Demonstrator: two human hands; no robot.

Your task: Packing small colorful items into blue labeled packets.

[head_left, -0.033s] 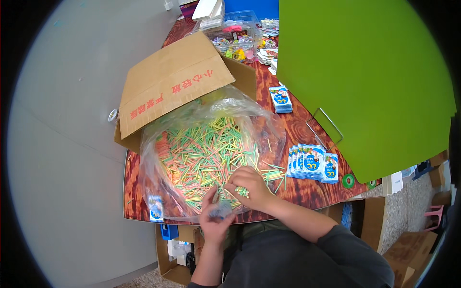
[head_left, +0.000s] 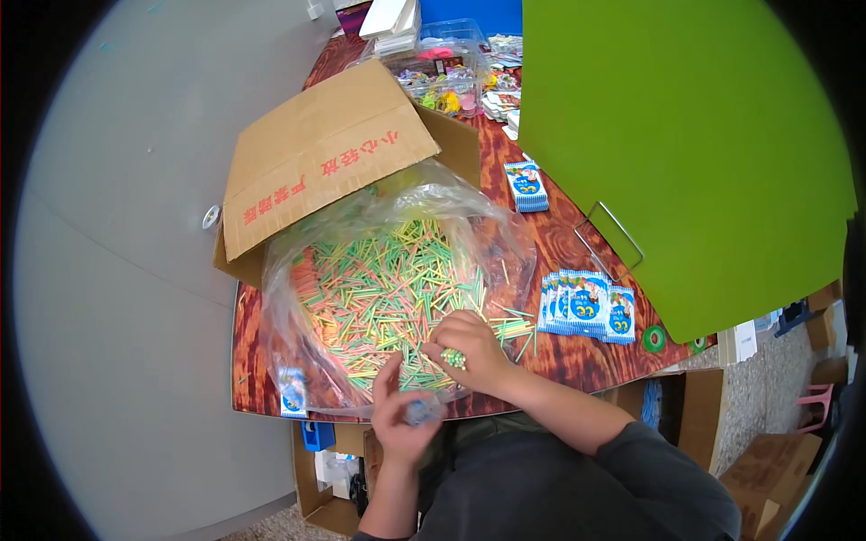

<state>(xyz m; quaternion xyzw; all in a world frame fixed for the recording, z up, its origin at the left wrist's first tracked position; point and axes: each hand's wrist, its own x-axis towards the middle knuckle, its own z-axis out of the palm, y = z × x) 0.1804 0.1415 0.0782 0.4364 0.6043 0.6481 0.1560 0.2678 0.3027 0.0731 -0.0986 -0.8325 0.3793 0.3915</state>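
A bundle of thin pastel sticks (head_left: 454, 358) is gripped in my right hand (head_left: 474, 352), their ends showing in a tight cluster. This hand is closed at the near right side of the loose sticks. To its left, my left hand (head_left: 397, 424) curls around a small, clear, bluish plastic piece (head_left: 420, 412), blurred and too small to name. Many loose sticks (head_left: 388, 298) in pink, green and yellow spread over a clear plastic bag (head_left: 280, 316). The bag spills out of a tilted cardboard box (head_left: 316, 158).
Blue-and-white sachets (head_left: 586, 302) lie fanned at the right, with another stack (head_left: 527, 187) behind. One sachet (head_left: 291, 392) is at the near left. A green board (head_left: 686, 162) with a metal handle (head_left: 613, 239) borders the table's right side. Clear tubs (head_left: 446, 77) stand at the back.
My left hand has shifted a little, and the clear piece in it sits lower, nearer the palm. My right hand keeps its place with the sticks.
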